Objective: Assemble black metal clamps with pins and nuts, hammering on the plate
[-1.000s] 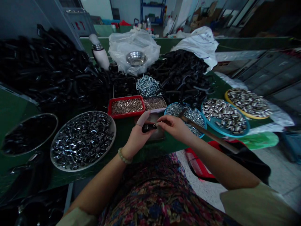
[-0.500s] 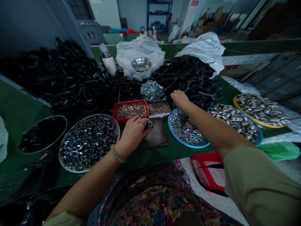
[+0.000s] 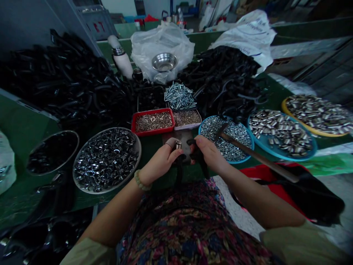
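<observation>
Left hand (image 3: 157, 165) is gripping metal-topped black handle (image 3: 179, 168), 5 o'clock from red tray (image 3: 153, 132); right hand (image 3: 211, 156) is holding black part (image 3: 203, 166) at handle's 3 o'clock. Both likely light, stiff, slick; hold mid-body.

Seen from the middle of the green workbench (image 3: 22, 121), a crumpled translucent bag (image 3: 140, 44) billows at twelve o'clock, a shiny metal bowl (image 3: 164, 62) set against it. At eleven, a pale flask (image 3: 123, 64) stands beside a small dark cup (image 3: 137, 74), with a grey crate (image 3: 99, 26) bearing red marks farther back. A printed white sack (image 3: 252, 35) slumps at one o'clock. Green plastic (image 3: 331, 164) spreads at three, a partly covered red item (image 3: 260, 172) sits near four, and a pale bag (image 3: 6, 162) edges in at nine.
</observation>
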The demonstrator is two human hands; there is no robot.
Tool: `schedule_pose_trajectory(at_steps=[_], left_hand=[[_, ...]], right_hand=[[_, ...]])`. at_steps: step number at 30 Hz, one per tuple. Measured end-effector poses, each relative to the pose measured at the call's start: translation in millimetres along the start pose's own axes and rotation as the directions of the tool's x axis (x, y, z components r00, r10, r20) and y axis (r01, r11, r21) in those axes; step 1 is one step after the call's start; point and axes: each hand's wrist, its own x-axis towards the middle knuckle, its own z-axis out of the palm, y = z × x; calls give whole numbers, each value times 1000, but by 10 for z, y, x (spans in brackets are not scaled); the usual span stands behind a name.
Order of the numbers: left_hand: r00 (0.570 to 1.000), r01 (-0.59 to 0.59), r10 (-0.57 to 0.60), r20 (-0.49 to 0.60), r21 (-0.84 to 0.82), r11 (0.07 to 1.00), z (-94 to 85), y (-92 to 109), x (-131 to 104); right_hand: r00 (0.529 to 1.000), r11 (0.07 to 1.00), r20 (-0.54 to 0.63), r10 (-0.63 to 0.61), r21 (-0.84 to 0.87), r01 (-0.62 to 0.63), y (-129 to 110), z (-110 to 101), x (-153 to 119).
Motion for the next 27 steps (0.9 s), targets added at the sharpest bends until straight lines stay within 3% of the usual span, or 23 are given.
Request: schedule_pose_trajectory(at_steps=[8,13,17,19,22,27], left_hand=[[999,-33,36,-15,152,988,-56,60,-111],[997,-62,42,60,391,918,-139,32,-111],[990,-95,39,133,446,890,-161,-9,-102],[990,-94,42,136,408,908,-134,-30,-111],[997,-67,54,49,322,944,-47,-70,-126],[998,-13,27,-59,233,972,122,-150,-102]], right_hand=[[999,968,14,38,-250,-33,-81,111,19],[998,884,57,-34,-465,56,-162,129,-3],[989,788,105,-108,-598,150,-278,151,11],[986,780,126,-113,-603,167,-312,175,29],[986,816,92,-136,-554,165,-281,239,53],[981,916,-125,-147,-391,87,10,421,-7]])
